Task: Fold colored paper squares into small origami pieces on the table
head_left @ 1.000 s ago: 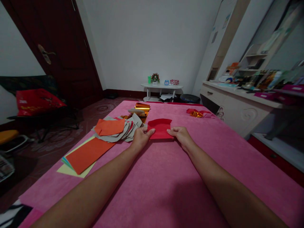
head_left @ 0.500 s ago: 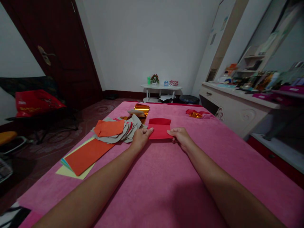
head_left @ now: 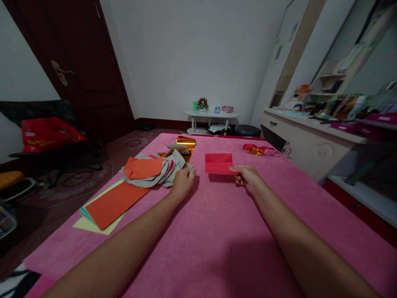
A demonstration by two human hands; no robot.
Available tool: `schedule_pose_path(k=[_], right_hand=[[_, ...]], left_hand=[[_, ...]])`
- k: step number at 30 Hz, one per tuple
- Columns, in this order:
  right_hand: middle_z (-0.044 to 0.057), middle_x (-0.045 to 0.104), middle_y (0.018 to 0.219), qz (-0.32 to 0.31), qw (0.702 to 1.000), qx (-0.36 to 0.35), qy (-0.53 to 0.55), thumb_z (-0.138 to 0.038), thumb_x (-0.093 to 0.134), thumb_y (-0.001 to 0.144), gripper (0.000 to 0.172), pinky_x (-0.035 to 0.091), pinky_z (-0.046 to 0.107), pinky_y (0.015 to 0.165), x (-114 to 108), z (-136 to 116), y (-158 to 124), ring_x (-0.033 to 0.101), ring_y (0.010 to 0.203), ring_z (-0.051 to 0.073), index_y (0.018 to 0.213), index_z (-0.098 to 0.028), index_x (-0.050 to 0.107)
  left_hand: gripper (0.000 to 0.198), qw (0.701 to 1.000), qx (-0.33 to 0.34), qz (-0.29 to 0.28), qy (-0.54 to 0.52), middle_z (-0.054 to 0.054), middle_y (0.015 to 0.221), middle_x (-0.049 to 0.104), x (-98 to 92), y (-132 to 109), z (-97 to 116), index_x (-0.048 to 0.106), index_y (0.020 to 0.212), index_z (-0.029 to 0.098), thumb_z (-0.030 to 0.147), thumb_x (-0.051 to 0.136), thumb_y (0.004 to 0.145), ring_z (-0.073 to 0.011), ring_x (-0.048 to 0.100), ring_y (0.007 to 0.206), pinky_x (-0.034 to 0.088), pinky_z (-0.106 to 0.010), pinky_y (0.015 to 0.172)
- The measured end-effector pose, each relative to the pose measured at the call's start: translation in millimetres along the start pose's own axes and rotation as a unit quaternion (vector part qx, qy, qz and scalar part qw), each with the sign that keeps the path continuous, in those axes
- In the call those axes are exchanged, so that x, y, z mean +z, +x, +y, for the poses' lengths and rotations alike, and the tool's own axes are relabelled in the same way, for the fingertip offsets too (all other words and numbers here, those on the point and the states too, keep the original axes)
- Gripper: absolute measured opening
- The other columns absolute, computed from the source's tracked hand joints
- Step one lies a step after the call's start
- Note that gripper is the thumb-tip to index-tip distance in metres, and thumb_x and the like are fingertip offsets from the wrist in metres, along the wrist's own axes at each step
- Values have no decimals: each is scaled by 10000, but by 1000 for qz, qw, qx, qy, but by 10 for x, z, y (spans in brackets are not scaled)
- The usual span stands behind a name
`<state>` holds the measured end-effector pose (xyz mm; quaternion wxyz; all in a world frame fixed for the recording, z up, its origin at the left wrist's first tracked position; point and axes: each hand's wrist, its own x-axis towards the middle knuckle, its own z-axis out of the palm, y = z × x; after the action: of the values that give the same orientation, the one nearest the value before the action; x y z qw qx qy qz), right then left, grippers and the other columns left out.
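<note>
A folded piece of red paper [head_left: 218, 164] hangs a little above the pink cloth, its back part creased upward. My right hand [head_left: 248, 176] pinches it at the near right corner. To its left, my left hand [head_left: 185, 180] is loosely closed, apart from the red paper, and nothing shows in its fingers. Close beside that hand lies a pile of grey and red paper pieces [head_left: 169, 169] with an orange piece [head_left: 144, 167] on top. Nearer to me are an orange sheet [head_left: 116, 205] and pale yellow paper [head_left: 93, 225] under it.
A gold foil roll [head_left: 186, 142] lies at the back of the pink-covered table [head_left: 198, 231]. Crumpled red and gold foil [head_left: 256, 150] is at the back right. Beyond are a low white table [head_left: 211, 114] and a cluttered dresser [head_left: 310, 132] on the right.
My left hand has let go of the red paper and closed near the pile. My right hand has carried the paper to the right.
</note>
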<state>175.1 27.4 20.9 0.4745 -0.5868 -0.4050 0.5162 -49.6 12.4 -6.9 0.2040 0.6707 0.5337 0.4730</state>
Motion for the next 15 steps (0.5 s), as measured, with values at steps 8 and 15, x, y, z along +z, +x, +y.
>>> schedule_pose_path(k=[8,15], right_hand=[[-50,432,355,-25,997,68,-11,-152,639,650,193,344,173,309,90,-59,-55,335,287,46,523,-157,494],[27,583,540,-12,999,-2,-29,-286,553,752,166,365,202,383,148,-46,-46,471,411,97,670,-146,591]], left_hand=[[262,959,281,10,33,-92,1118,619,-84,-139,264,627,1042,207,272,615,788,-227,527,1066,374,-369,932],[227,989,126,36,-72,-40,746,676,-21,-136,257,690,755,160,300,539,852,-166,597,729,433,-273,712]])
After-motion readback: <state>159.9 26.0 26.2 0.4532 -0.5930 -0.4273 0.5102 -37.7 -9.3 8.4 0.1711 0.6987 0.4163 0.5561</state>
